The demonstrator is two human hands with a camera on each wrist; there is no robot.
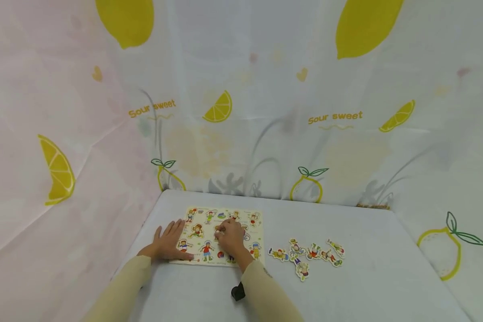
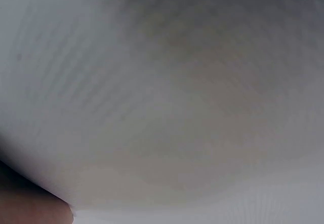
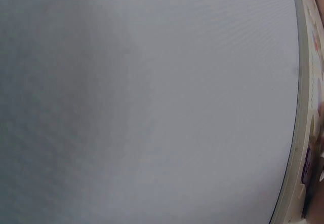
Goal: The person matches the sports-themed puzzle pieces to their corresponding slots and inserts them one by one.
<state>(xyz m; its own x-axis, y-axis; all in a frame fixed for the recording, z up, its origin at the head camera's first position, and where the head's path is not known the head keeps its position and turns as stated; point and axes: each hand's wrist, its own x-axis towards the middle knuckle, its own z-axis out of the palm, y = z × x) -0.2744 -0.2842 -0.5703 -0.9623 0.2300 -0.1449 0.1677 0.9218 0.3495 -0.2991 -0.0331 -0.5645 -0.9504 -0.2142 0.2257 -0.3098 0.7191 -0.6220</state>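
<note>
A cream puzzle board (image 1: pixel 243 213) printed with small cartoon figures lies on the white table. My left hand (image 1: pixel 170 241) rests on its left edge, fingers spread and thumb along the near edge. Over the right half of the board, my right hand (image 1: pixel 232 236) has its fingers curled, thumb and fingertips pinching a small figure puzzle piece (image 1: pixel 217 233), mostly hidden by the fingers. In the left wrist view only a bit of skin shows at the lower left corner. The right wrist view catches the board's edge (image 3: pixel 302 82) at far right.
Several loose figure pieces, among them a puzzle piece (image 1: pixel 313 251) with green and red clothes, lie right of the board on the white table (image 1: pixel 366 277). A small black object (image 1: pixel 238 292) sits by the right sleeve. Lemon-print cloth (image 1: pixel 265 134) hangs behind and at both sides.
</note>
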